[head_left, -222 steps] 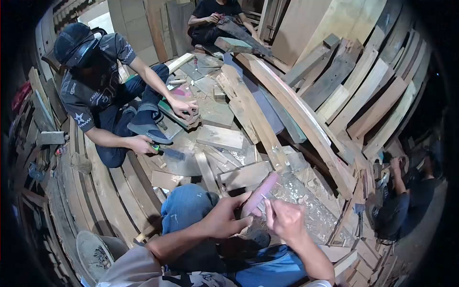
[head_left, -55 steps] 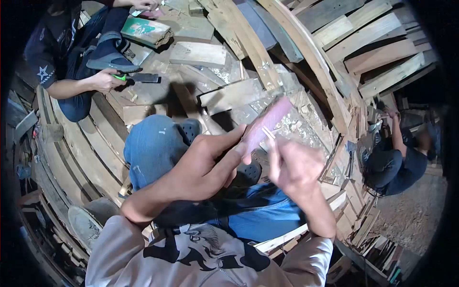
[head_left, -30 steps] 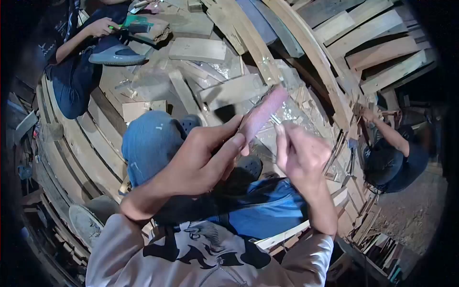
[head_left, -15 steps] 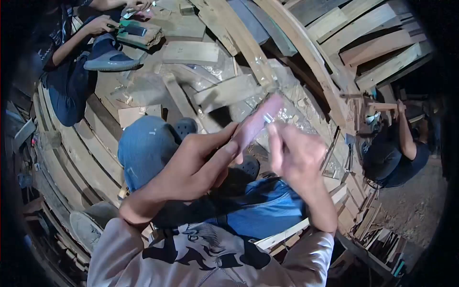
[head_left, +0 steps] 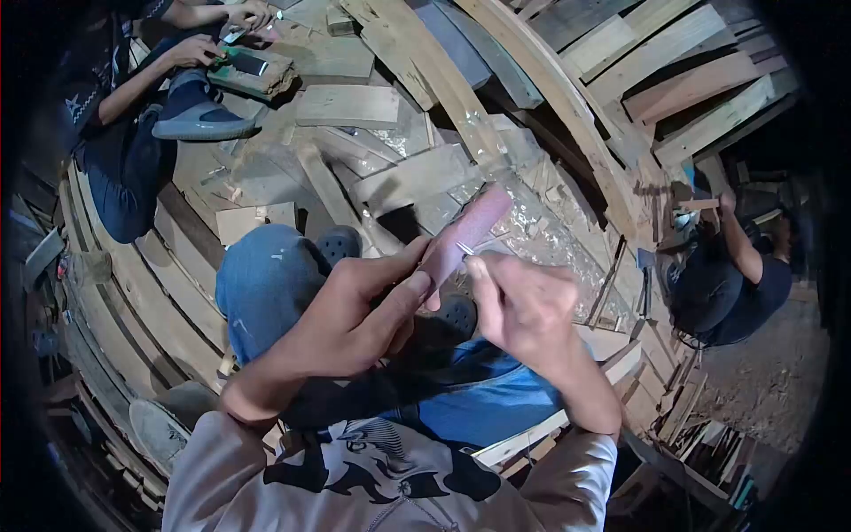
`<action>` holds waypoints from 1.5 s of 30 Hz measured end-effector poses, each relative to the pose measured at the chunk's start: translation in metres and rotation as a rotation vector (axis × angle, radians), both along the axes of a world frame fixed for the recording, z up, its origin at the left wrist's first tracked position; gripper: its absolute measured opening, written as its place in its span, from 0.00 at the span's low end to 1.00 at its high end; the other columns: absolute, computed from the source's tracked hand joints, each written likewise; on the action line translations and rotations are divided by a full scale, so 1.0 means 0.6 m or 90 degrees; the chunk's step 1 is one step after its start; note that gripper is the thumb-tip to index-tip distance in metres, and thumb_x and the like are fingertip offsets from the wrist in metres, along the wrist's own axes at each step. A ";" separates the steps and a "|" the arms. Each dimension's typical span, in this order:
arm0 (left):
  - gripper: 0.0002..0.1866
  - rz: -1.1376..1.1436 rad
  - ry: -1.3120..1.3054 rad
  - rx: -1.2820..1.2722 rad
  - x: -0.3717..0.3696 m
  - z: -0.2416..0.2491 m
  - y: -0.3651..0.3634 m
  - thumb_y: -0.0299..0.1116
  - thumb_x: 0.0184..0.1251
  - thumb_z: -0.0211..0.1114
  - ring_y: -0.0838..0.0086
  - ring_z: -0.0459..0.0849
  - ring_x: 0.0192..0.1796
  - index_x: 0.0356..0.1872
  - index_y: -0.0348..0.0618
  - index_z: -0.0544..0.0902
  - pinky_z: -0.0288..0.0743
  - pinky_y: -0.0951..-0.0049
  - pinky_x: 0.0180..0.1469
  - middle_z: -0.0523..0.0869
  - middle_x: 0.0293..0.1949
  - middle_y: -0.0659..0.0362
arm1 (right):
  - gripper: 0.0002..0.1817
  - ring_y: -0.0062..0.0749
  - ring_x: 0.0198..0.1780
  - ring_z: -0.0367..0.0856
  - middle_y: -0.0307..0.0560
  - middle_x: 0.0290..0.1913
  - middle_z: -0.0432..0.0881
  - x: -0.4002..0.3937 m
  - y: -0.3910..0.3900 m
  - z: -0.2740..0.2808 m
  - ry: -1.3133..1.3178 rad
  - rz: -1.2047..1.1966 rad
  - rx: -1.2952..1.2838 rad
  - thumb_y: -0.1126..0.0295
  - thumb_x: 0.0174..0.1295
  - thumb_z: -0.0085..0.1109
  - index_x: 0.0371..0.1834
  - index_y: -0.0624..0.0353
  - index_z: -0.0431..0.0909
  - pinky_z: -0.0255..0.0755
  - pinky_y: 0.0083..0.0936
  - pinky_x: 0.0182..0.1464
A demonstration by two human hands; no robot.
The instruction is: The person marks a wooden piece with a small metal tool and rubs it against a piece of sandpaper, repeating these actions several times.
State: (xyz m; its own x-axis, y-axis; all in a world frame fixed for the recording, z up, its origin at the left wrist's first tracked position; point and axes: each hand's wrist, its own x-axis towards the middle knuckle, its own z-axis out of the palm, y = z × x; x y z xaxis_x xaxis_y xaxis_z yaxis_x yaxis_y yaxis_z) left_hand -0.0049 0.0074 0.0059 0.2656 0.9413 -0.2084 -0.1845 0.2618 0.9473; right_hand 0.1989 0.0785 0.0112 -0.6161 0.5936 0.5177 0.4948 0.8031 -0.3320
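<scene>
My left hand (head_left: 359,306) is closed around the lower end of a long pinkish block (head_left: 479,215) with a dark, rough far edge. The block tilts up and away to the right. My right hand (head_left: 527,301) is in a tight pinch on a small shiny metal piece (head_left: 465,249), its tip on or just over the block's face. The rest of that piece is hidden in the fingers, so its kind cannot be made out. Both hands are above my jeans (head_left: 483,390), between my knees.
Boards (head_left: 347,106) and offcuts lie over the floor ahead. Stacked planks (head_left: 656,53) stand at upper right, slats (head_left: 133,301) at left. One person (head_left: 133,106) sits at upper left beside a phone-like dark object (head_left: 248,62); another person (head_left: 731,284) crouches at right.
My right hand and the small metal piece have moved down and left along the pinkish block. The block has shifted slightly lower and left in view, still in my left hand.
</scene>
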 end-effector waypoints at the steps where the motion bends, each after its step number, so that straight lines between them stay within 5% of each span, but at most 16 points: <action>1: 0.23 -0.005 0.023 0.008 0.000 -0.005 0.000 0.31 0.82 0.50 0.84 0.72 0.21 0.72 0.33 0.69 0.68 0.79 0.24 0.79 0.28 0.63 | 0.09 0.32 0.14 0.75 0.45 0.17 0.75 -0.006 -0.002 -0.014 0.062 0.014 -0.015 0.78 0.62 0.65 0.25 0.60 0.77 0.66 0.29 0.16; 10: 0.19 0.006 0.024 0.039 -0.001 -0.013 -0.014 0.32 0.82 0.51 0.86 0.74 0.19 0.65 0.31 0.73 0.67 0.80 0.20 0.80 0.27 0.63 | 0.08 0.29 0.13 0.74 0.41 0.17 0.75 0.010 0.013 0.009 -0.014 -0.080 -0.013 0.78 0.61 0.65 0.25 0.58 0.77 0.65 0.27 0.15; 15: 0.24 0.002 0.006 0.009 -0.002 -0.003 -0.006 0.32 0.82 0.50 0.84 0.72 0.20 0.72 0.32 0.67 0.66 0.81 0.22 0.80 0.28 0.64 | 0.07 0.32 0.13 0.73 0.43 0.17 0.75 -0.004 -0.007 -0.016 0.083 0.009 0.001 0.79 0.60 0.66 0.27 0.59 0.77 0.66 0.29 0.16; 19: 0.23 -0.040 -0.005 0.016 -0.005 0.002 -0.004 0.32 0.82 0.50 0.85 0.74 0.19 0.71 0.31 0.68 0.67 0.81 0.20 0.80 0.30 0.63 | 0.06 0.32 0.14 0.74 0.43 0.17 0.76 0.005 0.013 0.006 0.038 -0.103 -0.029 0.79 0.59 0.67 0.29 0.59 0.79 0.68 0.29 0.17; 21: 0.23 -0.011 -0.018 0.009 -0.003 -0.002 -0.010 0.31 0.82 0.50 0.84 0.72 0.20 0.73 0.35 0.68 0.65 0.80 0.21 0.80 0.29 0.64 | 0.08 0.32 0.13 0.73 0.43 0.16 0.74 -0.004 -0.003 -0.007 0.073 0.014 -0.009 0.79 0.61 0.66 0.26 0.59 0.77 0.66 0.29 0.16; 25: 0.23 -0.019 -0.039 -0.019 -0.006 0.009 -0.009 0.31 0.82 0.50 0.84 0.72 0.21 0.73 0.35 0.68 0.66 0.80 0.22 0.81 0.30 0.63 | 0.09 0.29 0.13 0.73 0.41 0.16 0.74 0.009 -0.003 0.014 -0.048 -0.053 0.006 0.78 0.59 0.67 0.26 0.59 0.76 0.65 0.29 0.16; 27: 0.23 -0.012 -0.016 0.015 -0.003 0.002 -0.006 0.31 0.81 0.51 0.84 0.72 0.21 0.73 0.34 0.68 0.67 0.79 0.22 0.81 0.30 0.64 | 0.08 0.29 0.13 0.74 0.42 0.17 0.76 -0.002 -0.010 0.003 0.008 0.031 -0.026 0.79 0.59 0.67 0.26 0.59 0.76 0.64 0.29 0.15; 33: 0.23 -0.003 -0.036 0.040 -0.010 0.008 -0.009 0.30 0.81 0.49 0.83 0.73 0.21 0.73 0.33 0.66 0.67 0.80 0.22 0.80 0.28 0.63 | 0.04 0.30 0.14 0.75 0.48 0.18 0.77 0.031 0.034 0.005 0.129 -0.177 -0.074 0.80 0.62 0.65 0.29 0.64 0.83 0.65 0.25 0.19; 38: 0.24 -0.007 0.010 0.057 -0.010 0.001 -0.009 0.29 0.81 0.48 0.83 0.73 0.20 0.73 0.33 0.66 0.67 0.79 0.22 0.80 0.28 0.62 | 0.02 0.21 0.16 0.76 0.44 0.20 0.82 0.031 0.011 0.006 0.199 -0.137 -0.100 0.80 0.61 0.66 0.31 0.65 0.85 0.67 0.20 0.20; 45: 0.23 -0.009 0.004 0.072 -0.008 0.003 -0.010 0.29 0.81 0.48 0.83 0.74 0.20 0.73 0.33 0.67 0.68 0.79 0.22 0.79 0.26 0.62 | 0.01 0.25 0.14 0.75 0.46 0.19 0.81 0.018 0.002 -0.001 0.182 -0.056 -0.102 0.80 0.60 0.65 0.31 0.65 0.84 0.67 0.22 0.19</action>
State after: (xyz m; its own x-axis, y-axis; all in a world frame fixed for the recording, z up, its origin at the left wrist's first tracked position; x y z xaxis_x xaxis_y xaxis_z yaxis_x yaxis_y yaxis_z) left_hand -0.0098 0.0013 0.0075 0.2777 0.9551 -0.1031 -0.1754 0.1560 0.9721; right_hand 0.2097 0.0796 0.0109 -0.4023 0.7257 0.5582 0.4282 0.6880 -0.5859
